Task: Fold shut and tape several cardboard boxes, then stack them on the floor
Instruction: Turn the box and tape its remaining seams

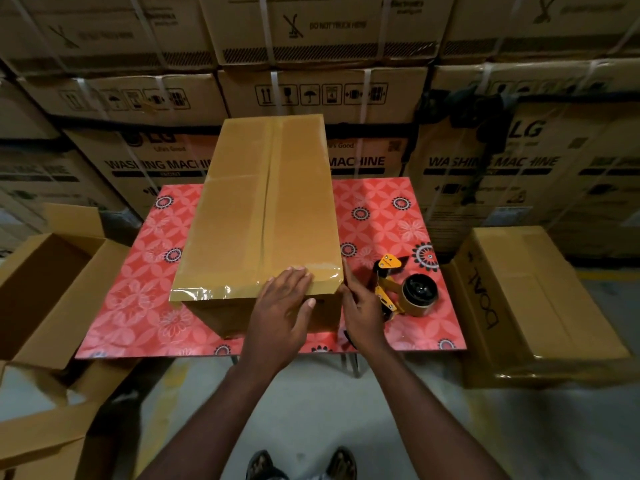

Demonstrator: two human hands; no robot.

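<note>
A tall cardboard box stands on the red flowered table, its top flaps shut and covered with clear tape along the seam and the near edge. My left hand lies flat with straight fingers on the taped near edge of the top. My right hand presses its straight fingers against the box's near right corner. A yellow tape dispenser lies on the table just right of my right hand, not held.
An open box stands on the floor at the left, with flattened cardboard below it. A closed box sits on the floor at the right. Stacked washing-machine cartons form a wall behind the table.
</note>
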